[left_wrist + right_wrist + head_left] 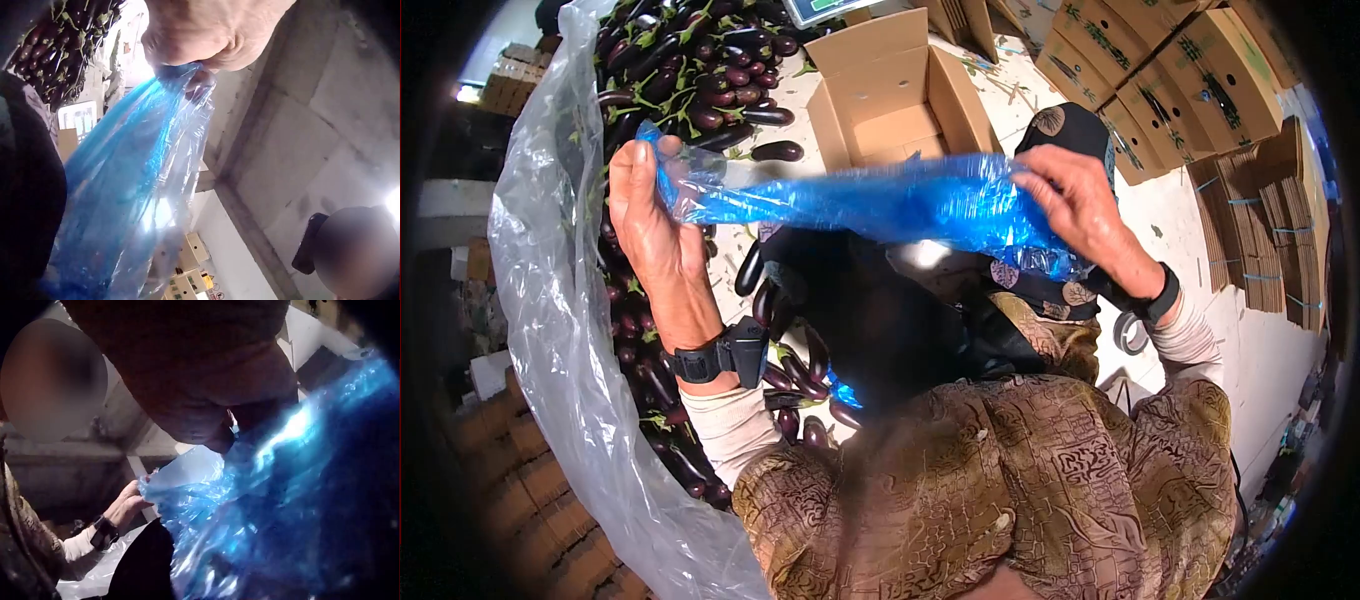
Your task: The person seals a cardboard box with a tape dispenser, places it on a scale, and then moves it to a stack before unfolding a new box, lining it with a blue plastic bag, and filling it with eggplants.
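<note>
A thin blue plastic bag [900, 200] is stretched sideways between both hands, above the lap. The left hand [655, 215] pinches its left end with thumb and fingers. At the other end the right hand [1085, 205] grips the bag's upper edge. In the left wrist view the blue film [131, 181] hangs from the left hand [212, 31], bunched at the fingers. The right wrist view has the right hand [206, 381] dark above the crumpled film [281, 500]; its fingertips are partly hidden there.
Many eggplants [720, 95] lie at the left beside a clear plastic sheet [550, 260]. An open cardboard box [895, 110] stands ahead, with a scale [820, 8] behind it. Stacked cartons [1170, 90] and flattened cardboard [1265, 225] are at the right. Several eggplants [800, 375] lie near the legs.
</note>
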Available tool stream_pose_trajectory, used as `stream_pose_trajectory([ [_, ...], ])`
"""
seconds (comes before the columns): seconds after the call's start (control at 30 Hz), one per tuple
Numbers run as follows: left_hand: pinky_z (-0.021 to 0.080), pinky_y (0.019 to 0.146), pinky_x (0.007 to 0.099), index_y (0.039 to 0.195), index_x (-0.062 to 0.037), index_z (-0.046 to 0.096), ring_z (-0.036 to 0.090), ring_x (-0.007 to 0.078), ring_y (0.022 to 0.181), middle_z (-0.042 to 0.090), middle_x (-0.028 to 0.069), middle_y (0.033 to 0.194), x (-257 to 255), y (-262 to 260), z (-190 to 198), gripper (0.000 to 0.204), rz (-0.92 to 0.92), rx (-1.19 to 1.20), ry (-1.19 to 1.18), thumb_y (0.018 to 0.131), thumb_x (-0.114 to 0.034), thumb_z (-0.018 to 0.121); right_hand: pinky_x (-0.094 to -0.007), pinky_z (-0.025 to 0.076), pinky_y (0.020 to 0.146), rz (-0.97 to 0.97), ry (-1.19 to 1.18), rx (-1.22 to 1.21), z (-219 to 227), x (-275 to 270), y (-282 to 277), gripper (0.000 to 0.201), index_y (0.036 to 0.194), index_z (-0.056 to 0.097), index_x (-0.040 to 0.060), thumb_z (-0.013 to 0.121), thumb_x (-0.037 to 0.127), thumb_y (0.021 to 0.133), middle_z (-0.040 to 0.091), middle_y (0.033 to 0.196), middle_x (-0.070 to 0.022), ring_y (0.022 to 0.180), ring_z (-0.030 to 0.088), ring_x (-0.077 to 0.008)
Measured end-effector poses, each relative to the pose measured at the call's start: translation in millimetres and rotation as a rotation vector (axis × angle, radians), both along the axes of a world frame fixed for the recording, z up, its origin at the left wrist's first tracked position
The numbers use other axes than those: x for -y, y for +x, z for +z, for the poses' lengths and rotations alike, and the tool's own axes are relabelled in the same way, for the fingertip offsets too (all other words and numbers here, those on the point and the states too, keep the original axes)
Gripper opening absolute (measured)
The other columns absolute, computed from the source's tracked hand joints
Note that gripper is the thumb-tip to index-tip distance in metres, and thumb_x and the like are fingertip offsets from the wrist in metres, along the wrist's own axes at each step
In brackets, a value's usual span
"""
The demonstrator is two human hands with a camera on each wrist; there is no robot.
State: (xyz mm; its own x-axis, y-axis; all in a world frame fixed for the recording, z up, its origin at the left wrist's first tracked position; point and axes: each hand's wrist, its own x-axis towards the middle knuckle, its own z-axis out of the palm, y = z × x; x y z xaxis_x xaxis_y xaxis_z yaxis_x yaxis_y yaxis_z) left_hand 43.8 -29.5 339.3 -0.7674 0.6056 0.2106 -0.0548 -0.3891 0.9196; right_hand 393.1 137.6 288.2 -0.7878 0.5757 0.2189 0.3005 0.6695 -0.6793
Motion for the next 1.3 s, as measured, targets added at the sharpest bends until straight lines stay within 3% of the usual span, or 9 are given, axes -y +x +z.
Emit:
stream_pose_trajectory([
  [0.17,0.047,0.053,0.0222,0.1,-0.0064,0.055,0.057,0.0101,0.065,0.066,0.0094,0.088,2,-9,-5,0.015,0.029,-0.041,-0.057,0.094,-0.018,0.062,-0.0274,0.047,0.072,-0.12,-0.182,-0.185,9,-26,0,0.019,0.098,0.065,-0.0008,0.057,0.016,0.096,0.063,0.082,-0.0026,0.078,0.058,-0.0123],
  [0.27,0.042,0.049,0.0201,0.099,-0.0063,0.056,0.054,0.0083,0.062,0.065,0.0081,0.088,-3,-17,-22,0.011,0.01,-0.064,-0.059,0.096,-0.017,0.06,-0.0259,0.047,0.074,-0.159,-0.667,-0.212,36,-37,-4,0.024,0.107,0.062,0.0002,0.051,0.02,0.098,0.062,0.088,0.0024,0.082,0.056,-0.0087],
  [0.43,0.045,0.055,0.0215,0.1,-0.0046,0.057,0.055,0.0094,0.065,0.064,0.0066,0.086,-25,-11,-22,0.013,0.101,-0.043,-0.074,0.095,-0.016,0.06,-0.028,0.048,0.081,-0.277,-0.199,-0.267,26,-46,-23,0.03,0.115,0.061,0.0027,0.047,0.025,0.099,0.064,0.098,-0.0073,0.091,0.06,-0.0152],
  [0.6,0.048,0.06,0.0247,0.099,-0.0051,0.055,0.056,0.0106,0.066,0.062,0.0049,0.081,-33,-19,-22,0.011,0.096,-0.022,-0.076,0.095,-0.014,0.06,-0.043,0.047,0.095,-0.065,0.25,-0.106,22,-19,-37,0.059,0.122,0.051,0.0068,0.078,0.03,0.074,0.046,0.136,-0.0178,0.119,0.052,-0.0342],
  [0.7,0.048,0.06,0.0246,0.098,-0.0051,0.055,0.056,0.0103,0.066,0.06,0.0034,0.08,-34,-28,-25,0.011,0.087,-0.006,-0.057,0.095,-0.014,0.06,-0.0478,0.04,0.102,0.239,0.408,0.132,11,-14,-43,0.065,0.124,0.052,0.0077,0.081,0.021,0.067,0.044,0.139,-0.0162,0.125,0.044,-0.0386],
  [0.87,0.048,0.059,0.0239,0.097,-0.0044,0.055,0.055,0.0101,0.065,0.061,0.0035,0.081,-24,-34,-30,0.01,0.109,0.011,-0.048,0.095,-0.014,0.059,-0.0446,0.049,0.083,0.18,0.537,0.147,-12,-28,-41,0.036,0.109,0.056,0.0039,0.071,0.009,0.076,0.055,0.118,-0.0167,0.103,0.056,-0.0364],
  [0.97,0.046,0.056,0.0221,0.099,-0.0043,0.056,0.055,0.0109,0.065,0.064,0.008,0.086,-14,-36,-35,0.014,0.111,0.036,-0.071,0.093,-0.016,0.063,-0.0394,0.052,0.072,0.114,0.224,0.029,-6,-36,-33,0.016,0.099,0.062,0.0002,0.063,0.01,0.085,0.065,0.089,-0.014,0.08,0.064,-0.0311],
  [1.1,0.044,0.051,0.0221,0.098,-0.0051,0.056,0.053,0.0097,0.062,0.063,0.0078,0.087,-10,-40,-41,0.013,0.171,0.052,-0.099,0.094,-0.016,0.062,-0.0291,0.05,0.079,0.003,-0.358,-0.028,9,-39,-27,0.024,0.103,0.066,-0.0015,0.057,0.02,0.097,0.07,0.093,-0.0088,0.087,0.064,-0.0153],
  [1.3,0.039,0.048,0.0206,0.095,-0.0062,0.054,0.049,0.0068,0.056,0.062,0.0037,0.077,-26,-42,-54,0.007,0.232,-0.221,-0.294,0.095,-0.013,0.057,-0.0178,0.04,0.06,-0.067,-0.851,-0.241,20,-93,-42,0.019,0.092,0.058,0.0067,0.049,0.022,0.1,0.059,0.08,0.0029,0.067,0.05,-0.0034],
])
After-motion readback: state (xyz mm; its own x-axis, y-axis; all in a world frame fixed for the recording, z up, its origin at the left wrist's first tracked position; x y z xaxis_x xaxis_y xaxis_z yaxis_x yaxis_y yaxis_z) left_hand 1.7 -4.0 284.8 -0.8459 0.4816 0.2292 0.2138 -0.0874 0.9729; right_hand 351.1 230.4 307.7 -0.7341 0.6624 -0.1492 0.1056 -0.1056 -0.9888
